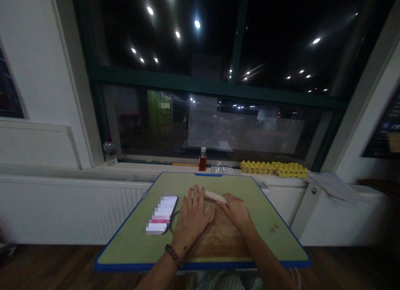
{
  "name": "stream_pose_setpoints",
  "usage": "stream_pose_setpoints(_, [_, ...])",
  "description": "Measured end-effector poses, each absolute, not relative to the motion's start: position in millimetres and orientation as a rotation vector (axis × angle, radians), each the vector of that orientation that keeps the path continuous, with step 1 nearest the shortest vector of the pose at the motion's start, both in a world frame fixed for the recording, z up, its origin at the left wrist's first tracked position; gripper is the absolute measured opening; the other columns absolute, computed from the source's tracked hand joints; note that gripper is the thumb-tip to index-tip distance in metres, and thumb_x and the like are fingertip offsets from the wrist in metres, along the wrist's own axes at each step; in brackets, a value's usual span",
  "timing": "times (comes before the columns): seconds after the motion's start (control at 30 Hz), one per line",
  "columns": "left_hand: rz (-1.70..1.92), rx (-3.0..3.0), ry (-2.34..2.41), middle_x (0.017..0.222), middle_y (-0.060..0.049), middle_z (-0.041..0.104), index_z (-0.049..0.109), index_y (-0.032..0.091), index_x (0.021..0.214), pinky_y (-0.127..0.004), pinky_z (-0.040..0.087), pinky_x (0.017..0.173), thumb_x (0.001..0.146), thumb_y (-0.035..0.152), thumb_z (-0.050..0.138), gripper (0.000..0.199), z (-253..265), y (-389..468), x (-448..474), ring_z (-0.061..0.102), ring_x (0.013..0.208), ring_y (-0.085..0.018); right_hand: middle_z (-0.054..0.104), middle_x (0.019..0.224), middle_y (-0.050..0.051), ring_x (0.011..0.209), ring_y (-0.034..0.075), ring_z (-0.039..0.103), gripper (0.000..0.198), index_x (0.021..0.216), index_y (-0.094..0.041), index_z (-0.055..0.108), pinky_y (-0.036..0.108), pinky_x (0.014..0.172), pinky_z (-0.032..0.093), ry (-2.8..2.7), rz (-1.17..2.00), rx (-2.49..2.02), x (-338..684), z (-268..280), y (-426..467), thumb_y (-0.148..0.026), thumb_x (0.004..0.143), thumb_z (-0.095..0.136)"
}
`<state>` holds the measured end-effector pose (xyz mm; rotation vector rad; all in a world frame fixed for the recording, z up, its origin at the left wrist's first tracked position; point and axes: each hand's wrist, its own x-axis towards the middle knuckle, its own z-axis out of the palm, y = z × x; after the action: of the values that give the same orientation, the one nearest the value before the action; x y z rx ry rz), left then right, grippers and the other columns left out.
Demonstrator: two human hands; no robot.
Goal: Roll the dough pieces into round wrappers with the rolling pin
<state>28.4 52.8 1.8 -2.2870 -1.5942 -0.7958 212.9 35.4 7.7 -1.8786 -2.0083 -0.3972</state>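
The left hand point(194, 215) is spread at the left end of a pale rod point(215, 197) over the wooden board point(223, 240); the right hand point(237, 211) grips its right end. Far centre: capped bottle point(203, 161) containing red liquid. Far left: clear bottle point(110, 152).

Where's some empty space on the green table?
The right side, between right forearm and blue edge, has only dark marks; the near-left corner before the phone is bare. Crowded middle: left hand, right hand, pale stick, board.

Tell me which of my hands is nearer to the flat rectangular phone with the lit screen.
Left. Your left hand is just right of the phone; your right hand is farther right, at the right end of the pale cylindrical rod.
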Motion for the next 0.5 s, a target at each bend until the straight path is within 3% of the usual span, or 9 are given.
stream_pose_setpoints(0.1, [-0.724, -2.296, -1.658, 0.157, -0.019, 0.019, 0.025, 0.014, 0.15, -0.06, 0.016, 0.111, 0.089, 0.06, 0.038, 0.078, 3.8, 40.7, 33.2, 0.012, 0.144, -0.039, 0.07, 0.091, 0.006, 0.08, 0.018, 0.067, 0.037, 0.104, -0.021, 0.057, 0.026, 0.068, 0.045, -1.916, -0.388, -1.928, 216.0, 3.8, 39.0, -0.047, 0.1, 0.031])
stream_pose_setpoints(0.27, [-0.483, -2.57, -1.753, 0.148, -0.024, 0.037, 0.035, 0.012, 0.146, -0.056, 0.03, 0.106, 0.088, 0.069, 0.033, 0.081, -3.9, 37.2, 31.0, 0.037, 0.134, -0.04, 0.07, 0.092, 0.005, 0.081, 0.017, 0.068, 0.033, 0.107, -0.022, 0.056, 0.025, 0.067, 0.045, -1.875, -0.341, -1.934, 218.7, 2.8, 40.9, -0.042, 0.101, 0.031])
stream_pose_setpoints(0.4, [-0.449, -2.719, -1.634, 0.151, -0.02, 0.035, 0.037, 0.013, 0.145, -0.048, 0.03, 0.11, 0.091, 0.061, 0.037, 0.072, -14.2, 43.6, 24.3, 0.03, 0.14, -0.035, 0.07, 0.093, 0.005, 0.085, 0.017, 0.068, 0.032, 0.109, -0.022, 0.057, 0.025, 0.071, 0.045, -1.895, -0.337, -1.877, 219.6, 2.7, 40.3, -0.042, 0.1, 0.033])
stream_pose_setpoints(0.5, [-0.475, -2.892, -1.469, 0.154, -0.014, 0.03, 0.04, 0.021, 0.144, -0.046, 0.027, 0.113, 0.094, 0.055, 0.039, 0.061, -14.3, 50.6, 18.3, 0.024, 0.142, -0.032, 0.07, 0.093, 0.004, 0.084, 0.018, 0.068, 0.033, 0.11, -0.023, 0.057, 0.026, 0.071, 0.045, -1.897, -0.336, -1.872, 220.1, 1.1, 40.8, -0.045, 0.099, 0.036])
